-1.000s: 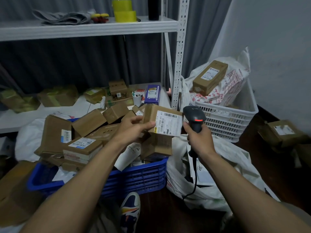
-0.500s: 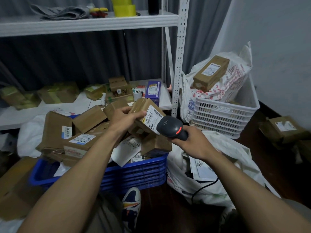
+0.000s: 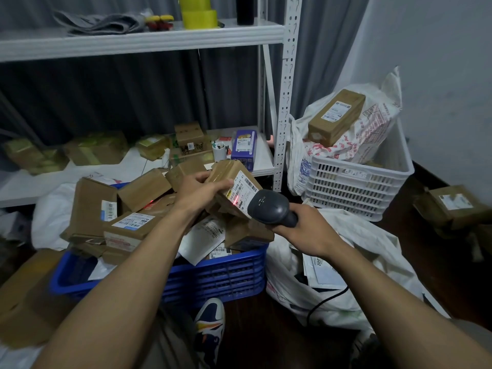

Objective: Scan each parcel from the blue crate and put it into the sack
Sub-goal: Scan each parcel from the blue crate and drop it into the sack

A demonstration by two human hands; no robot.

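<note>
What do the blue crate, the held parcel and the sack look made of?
Blue crate: moulded plastic; slotted walls, slight sheen. Parcel: brown cardboard, seemingly wrapped in glossy tape, with a paper label. Sack: thin white plastic or woven sheet, probably; it crumples softly.

Held parcel [image 3: 226,175]: lower right corner of label covered by head of scanner [image 3: 269,206]; small print not legible. Scanner grip buried in right hand [image 3: 306,230]. Far wall and floor of blue crate [image 3: 221,278] hidden under heaped boxes [image 3: 138,190]. Interior of sack [image 3: 378,251] dark, contents unclear, mouth partly behind right forearm. Top edge cuts yellow tape rolls [image 3: 198,14]. Both forearms run off bottom edge. Lower left, cardboard [image 3: 29,296] blurred.
</note>
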